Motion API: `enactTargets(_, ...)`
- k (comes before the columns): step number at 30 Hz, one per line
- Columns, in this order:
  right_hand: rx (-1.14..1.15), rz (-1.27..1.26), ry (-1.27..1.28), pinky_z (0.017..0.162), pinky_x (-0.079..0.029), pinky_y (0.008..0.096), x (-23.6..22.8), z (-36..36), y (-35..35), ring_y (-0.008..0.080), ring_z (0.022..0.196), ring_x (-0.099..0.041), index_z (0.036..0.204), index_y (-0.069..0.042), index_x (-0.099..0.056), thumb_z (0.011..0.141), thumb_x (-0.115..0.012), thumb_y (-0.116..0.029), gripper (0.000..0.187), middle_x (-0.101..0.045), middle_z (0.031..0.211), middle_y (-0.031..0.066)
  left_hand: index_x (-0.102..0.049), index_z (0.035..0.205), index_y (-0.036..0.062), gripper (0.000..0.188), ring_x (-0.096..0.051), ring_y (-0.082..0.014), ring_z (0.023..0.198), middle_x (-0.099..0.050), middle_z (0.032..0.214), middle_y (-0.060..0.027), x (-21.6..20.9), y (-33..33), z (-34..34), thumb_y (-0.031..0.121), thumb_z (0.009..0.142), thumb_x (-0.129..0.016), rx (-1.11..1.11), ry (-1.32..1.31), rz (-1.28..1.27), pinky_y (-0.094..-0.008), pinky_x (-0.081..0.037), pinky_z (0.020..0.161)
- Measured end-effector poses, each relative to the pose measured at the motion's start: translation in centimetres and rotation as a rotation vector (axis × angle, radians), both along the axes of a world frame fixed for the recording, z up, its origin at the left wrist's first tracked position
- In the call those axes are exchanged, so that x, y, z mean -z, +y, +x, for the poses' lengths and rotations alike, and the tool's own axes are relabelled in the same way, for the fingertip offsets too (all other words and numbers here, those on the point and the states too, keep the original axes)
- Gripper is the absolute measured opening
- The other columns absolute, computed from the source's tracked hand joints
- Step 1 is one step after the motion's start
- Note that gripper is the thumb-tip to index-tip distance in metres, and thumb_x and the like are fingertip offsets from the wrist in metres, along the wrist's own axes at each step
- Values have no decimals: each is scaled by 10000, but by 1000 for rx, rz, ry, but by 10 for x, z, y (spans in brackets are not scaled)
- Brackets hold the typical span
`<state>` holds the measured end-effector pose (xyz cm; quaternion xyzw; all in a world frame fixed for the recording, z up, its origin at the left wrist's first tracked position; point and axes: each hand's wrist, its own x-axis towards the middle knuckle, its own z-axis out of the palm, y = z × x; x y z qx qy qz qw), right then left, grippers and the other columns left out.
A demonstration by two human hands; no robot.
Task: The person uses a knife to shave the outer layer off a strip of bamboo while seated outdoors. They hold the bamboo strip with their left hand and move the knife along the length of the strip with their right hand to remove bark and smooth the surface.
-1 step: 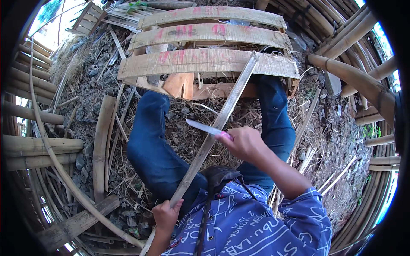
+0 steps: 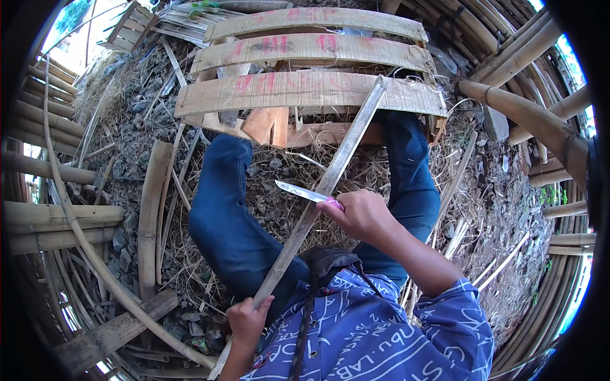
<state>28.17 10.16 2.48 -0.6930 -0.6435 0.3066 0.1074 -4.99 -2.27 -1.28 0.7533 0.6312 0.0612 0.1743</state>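
Note:
A long flat bamboo strip (image 2: pixel 346 152) slants between my legs, its far end resting against the front slat of a wooden crate (image 2: pixel 305 95). My left hand (image 2: pixel 249 320) is closed around the near part of the strip, beside my left hip. My right hand (image 2: pixel 362 216) grips the pink handle of a knife (image 2: pixel 297 190). The blade points to the left and lies across the strip about midway along it. Part of the handle is hidden in my fingers.
Bamboo shavings and stones cover the ground (image 2: pixel 286 209) around my legs. A split bamboo piece (image 2: pixel 152 216) lies to the left, near a long curved bamboo strip (image 2: pixel 82 235). Bamboo poles (image 2: pixel 63 216) form the walls on both sides. A small slatted crate (image 2: pixel 130 28) stands far left.
The knife blade has turned slightly, so its flat side shows more. My right hand has shifted a touch to the left. The strip and my left hand stay put.

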Motion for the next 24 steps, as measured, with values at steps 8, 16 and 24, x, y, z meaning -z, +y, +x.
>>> enactTargets(8,9,99,-120,514,-484,478,22,17,14,380,548,-616,636,-51,-644,895,-508,-602,623,-596,561,170,-455,513,53,577,-555,-386,444,-499,464,-178,-2,2,3,477,795,-726,-5,-57,-5,-439,-419,410)
enactTargets(16,-51,190,-215,486,-480,465,27,23,19,365,531,-619,611,-69,-613,877,-526,-617,615,-593,545,156,-458,520,56,567,-558,-375,441,-503,464,-169,-3,2,6,471,798,-726,0,-71,10,-434,-418,412)
enactTargets(24,101,321,-343,490,-482,450,24,62,39,360,540,-624,644,-68,-628,886,-543,-584,576,-613,573,163,-440,519,63,566,-550,-366,433,-497,463,-160,0,1,3,461,796,-732,30,-85,32,-429,-416,411)
